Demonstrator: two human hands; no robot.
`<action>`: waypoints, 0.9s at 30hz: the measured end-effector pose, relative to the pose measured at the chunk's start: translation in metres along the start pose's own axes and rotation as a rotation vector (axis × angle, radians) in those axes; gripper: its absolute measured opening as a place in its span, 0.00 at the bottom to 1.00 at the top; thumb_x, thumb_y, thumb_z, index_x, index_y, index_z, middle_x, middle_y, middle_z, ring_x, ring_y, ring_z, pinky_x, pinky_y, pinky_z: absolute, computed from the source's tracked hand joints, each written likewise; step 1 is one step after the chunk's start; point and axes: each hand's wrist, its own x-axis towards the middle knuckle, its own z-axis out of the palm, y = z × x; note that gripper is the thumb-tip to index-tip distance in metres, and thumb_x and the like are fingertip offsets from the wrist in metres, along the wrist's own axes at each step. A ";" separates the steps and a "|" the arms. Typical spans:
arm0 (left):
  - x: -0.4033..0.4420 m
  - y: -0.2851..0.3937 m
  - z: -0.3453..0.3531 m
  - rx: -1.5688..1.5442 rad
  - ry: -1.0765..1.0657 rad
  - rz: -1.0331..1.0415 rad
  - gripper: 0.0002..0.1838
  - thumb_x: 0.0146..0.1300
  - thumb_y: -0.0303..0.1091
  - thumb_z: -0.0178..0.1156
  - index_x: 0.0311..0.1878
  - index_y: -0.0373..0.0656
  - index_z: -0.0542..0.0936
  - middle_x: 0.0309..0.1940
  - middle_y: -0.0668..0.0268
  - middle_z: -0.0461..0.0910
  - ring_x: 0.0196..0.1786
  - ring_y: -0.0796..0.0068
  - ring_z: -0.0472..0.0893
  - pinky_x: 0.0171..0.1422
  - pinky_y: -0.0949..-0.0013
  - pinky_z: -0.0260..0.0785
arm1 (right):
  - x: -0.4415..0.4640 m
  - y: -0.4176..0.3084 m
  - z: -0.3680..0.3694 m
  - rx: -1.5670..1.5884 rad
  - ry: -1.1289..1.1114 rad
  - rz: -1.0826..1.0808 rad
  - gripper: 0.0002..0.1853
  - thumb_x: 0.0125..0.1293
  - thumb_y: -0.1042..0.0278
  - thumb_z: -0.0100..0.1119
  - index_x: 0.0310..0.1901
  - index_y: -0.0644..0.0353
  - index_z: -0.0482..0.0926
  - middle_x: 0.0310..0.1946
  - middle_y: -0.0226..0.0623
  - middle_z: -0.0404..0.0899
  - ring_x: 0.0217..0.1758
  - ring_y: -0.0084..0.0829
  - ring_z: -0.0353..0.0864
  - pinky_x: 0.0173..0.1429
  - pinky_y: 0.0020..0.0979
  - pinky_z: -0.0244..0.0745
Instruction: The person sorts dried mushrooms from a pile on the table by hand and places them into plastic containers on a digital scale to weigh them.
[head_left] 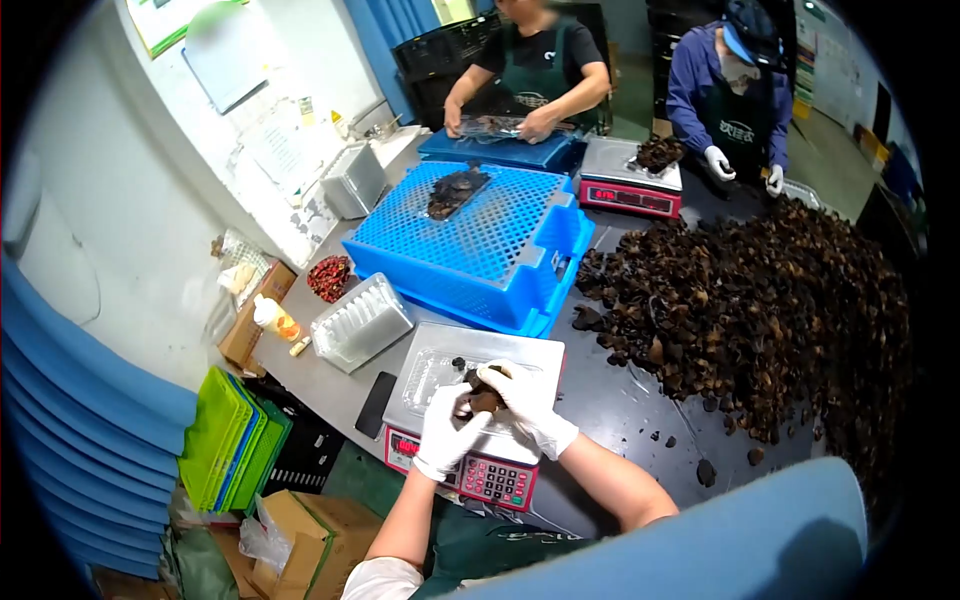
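Note:
My left hand [448,436] and my right hand [530,404], both in white gloves, close from either side around a small clump of dark wood ear mushrooms [485,397]. The clump is over a clear plastic tray [428,372], which lies on a red digital scale [497,484] with a metal plate. Another small dark piece [458,363] lies in the tray, above my fingers. My fingertips are partly hidden behind the clump.
A large mushroom heap [740,310] covers the table's right side. Beyond my scale stands an upturned blue crate [450,270] with a packed tray on it. Stacked clear trays [362,322] and a phone [375,404] lie left. Two people in aprons work across the table near another scale [630,198].

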 end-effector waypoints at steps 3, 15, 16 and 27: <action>-0.005 -0.026 0.000 0.102 0.084 -0.086 0.11 0.59 0.26 0.67 0.45 0.36 0.80 0.36 0.63 0.80 0.37 0.76 0.81 0.45 0.72 0.74 | 0.015 0.015 -0.004 -0.087 -0.091 0.072 0.12 0.69 0.61 0.60 0.45 0.63 0.79 0.37 0.34 0.82 0.39 0.23 0.80 0.44 0.26 0.77; -0.002 -0.074 -0.041 0.517 0.207 0.102 0.10 0.57 0.25 0.63 0.43 0.44 0.82 0.41 0.59 0.82 0.47 0.57 0.79 0.55 0.59 0.70 | -0.028 -0.023 -0.060 -0.404 -0.080 -0.140 0.24 0.70 0.68 0.57 0.65 0.67 0.70 0.54 0.43 0.80 0.57 0.29 0.79 0.64 0.30 0.71; -0.001 -0.077 -0.041 0.567 0.248 0.187 0.11 0.57 0.26 0.63 0.44 0.44 0.82 0.41 0.59 0.81 0.45 0.59 0.79 0.54 0.60 0.70 | -0.042 -0.026 -0.071 -0.370 -0.044 -0.146 0.22 0.71 0.70 0.56 0.64 0.67 0.71 0.52 0.41 0.81 0.56 0.28 0.79 0.63 0.30 0.72; -0.017 -0.018 0.004 0.486 0.169 0.224 0.18 0.60 0.18 0.54 0.54 0.39 0.78 0.56 0.50 0.72 0.61 0.50 0.72 0.69 0.54 0.62 | -0.260 0.007 -0.229 -1.665 0.973 -0.376 0.13 0.55 0.71 0.62 0.43 0.55 0.81 0.46 0.38 0.80 0.51 0.44 0.75 0.55 0.43 0.71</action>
